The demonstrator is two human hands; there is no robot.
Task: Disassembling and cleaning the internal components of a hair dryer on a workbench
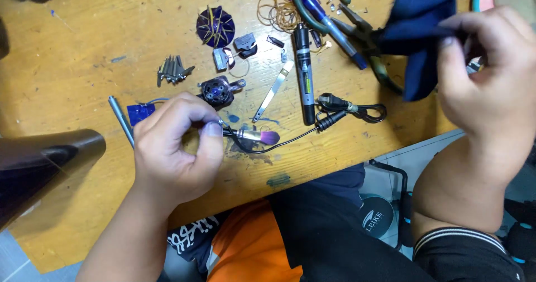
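Note:
My left hand [177, 148] pinches the handle of a small brush [258, 136] with pink-purple bristles that point right, low over the wooden table [72, 53]. Just beyond it lies a small round motor part [216, 90]. At the upper right, my right hand [492, 78] grips a dark blue cloth [417, 34] held up above the table's edge.
A black cylindrical tool [304, 73] and a black power cord with plug [346, 110] lie mid-table. Farther off are a blue fan disc [215, 26], rubber bands [277, 11], a metal strip [273, 90], several screws [173, 70] and pliers [363, 31]. A dark nozzle [47, 153] juts in at left.

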